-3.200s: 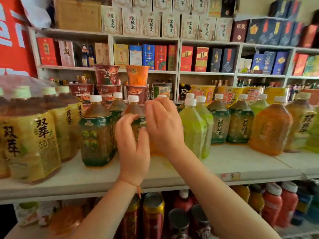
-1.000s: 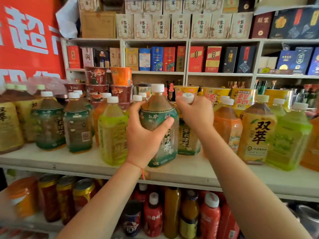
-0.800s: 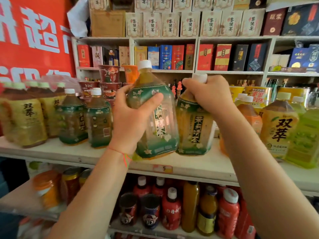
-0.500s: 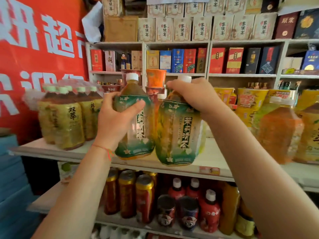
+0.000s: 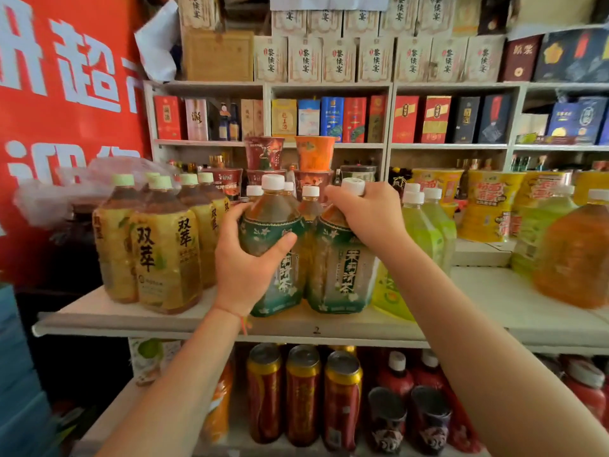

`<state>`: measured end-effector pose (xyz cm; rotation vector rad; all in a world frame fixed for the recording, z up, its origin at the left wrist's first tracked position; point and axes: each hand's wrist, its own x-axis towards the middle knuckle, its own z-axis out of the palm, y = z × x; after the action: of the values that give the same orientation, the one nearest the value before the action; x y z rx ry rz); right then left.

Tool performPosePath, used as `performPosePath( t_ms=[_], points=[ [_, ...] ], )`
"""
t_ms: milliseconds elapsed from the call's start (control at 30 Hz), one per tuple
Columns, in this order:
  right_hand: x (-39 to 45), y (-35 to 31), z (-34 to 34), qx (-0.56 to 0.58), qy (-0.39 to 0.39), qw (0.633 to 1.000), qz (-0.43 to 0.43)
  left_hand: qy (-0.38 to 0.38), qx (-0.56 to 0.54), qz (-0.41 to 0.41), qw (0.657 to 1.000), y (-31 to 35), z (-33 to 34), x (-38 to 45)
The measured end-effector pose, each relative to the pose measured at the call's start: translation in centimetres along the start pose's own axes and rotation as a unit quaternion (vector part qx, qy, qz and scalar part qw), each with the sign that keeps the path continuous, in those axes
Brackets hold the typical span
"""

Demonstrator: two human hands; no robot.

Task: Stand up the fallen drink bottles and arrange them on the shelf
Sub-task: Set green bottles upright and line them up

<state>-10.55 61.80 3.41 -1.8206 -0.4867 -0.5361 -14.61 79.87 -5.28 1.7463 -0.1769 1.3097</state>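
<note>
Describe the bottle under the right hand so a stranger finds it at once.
Start at the white shelf beside the red banner. At its front stand two green-labelled tea bottles. It is the right one, next to a lime-green bottle, with the right hand gripping its neck.

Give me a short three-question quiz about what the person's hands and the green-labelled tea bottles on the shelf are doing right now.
1. True or false: the left hand grips a green-label bottle round its body.
2. Where does the right hand hold the other green-label bottle? A) at the base B) at the cap and neck C) at the middle of the label
3. Fill in: both held bottles stand upright at the front of the white ___, to the right of the yellow-label bottles.

Key
1. True.
2. B.
3. Shelf.
</note>
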Motion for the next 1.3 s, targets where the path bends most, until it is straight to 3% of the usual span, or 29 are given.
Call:
performPosePath(
  t_ms=[233, 367, 533, 600, 667, 733, 767, 833, 900, 967, 1033, 1133, 1300],
  points=[
    [0.4, 2.1, 0.8, -0.042, 0.023, 0.999, 0.025, -0.059, 0.035, -0.009, 0.998, -2.4, 1.1, -0.6],
    [0.9, 1.8, 1.6, -0.076, 0.006, 0.997, 0.017, 0.01, 0.181, 0.053, 0.982, -2.3, 1.2, -0.1],
    [0.9, 2.3, 1.7, -0.117, 0.005, 0.993, -0.036, 0.043, 0.203, 0.098, 0.973, 0.2, 2.9, -0.5],
    [0.6, 2.9, 0.3, -0.132, 0.055, 0.982, -0.125, 0.08, 0.18, 0.164, 0.967, 1.8, 4.0, -1.2],
    [0.5, 3.6, -2.0, -0.153, 0.159, 0.947, -0.233, 0.087, 0.132, 0.23, 0.96, 3.4, 5.4, -2.0],
    [1.3, 4.6, -5.0, -0.173, 0.255, 0.918, -0.248, 0.029, 0.059, 0.263, 0.963, 5.2, 7.2, -3.2],
    [2.0, 5.6, -6.7, -0.175, 0.273, 0.924, -0.204, -0.017, 0.025, 0.26, 0.965, 6.1, 8.5, -4.1],
    [3.6, 7.8, -9.5, -0.183, 0.23, 0.954, -0.061, -0.106, -0.001, 0.205, 0.973, 7.5, 11.1, -5.5],
    [4.6, 9.9, -11.1, -0.199, 0.118, 0.972, 0.039, -0.165, 0.027, 0.115, 0.979, 8.2, 14.1, -6.4],
    [5.1, 11.5, -11.3, -0.183, 0.022, 0.979, 0.081, -0.18, 0.065, 0.053, 0.98, 8.5, 16.7, -6.3],
    [5.6, 12.5, -11.4, -0.124, -0.011, 0.985, 0.117, -0.162, 0.107, 0.033, 0.98, 8.6, 18.9, -5.5],
    [6.9, 13.7, -12.4, -0.099, -0.06, 0.984, 0.132, -0.11, 0.101, -0.031, 0.988, 8.9, 20.2, -4.8],
    [6.6, 14.8, -13.5, -0.124, -0.108, 0.984, 0.064, -0.099, 0.07, -0.085, 0.989, 8.7, 20.9, -4.9]
  ],
)
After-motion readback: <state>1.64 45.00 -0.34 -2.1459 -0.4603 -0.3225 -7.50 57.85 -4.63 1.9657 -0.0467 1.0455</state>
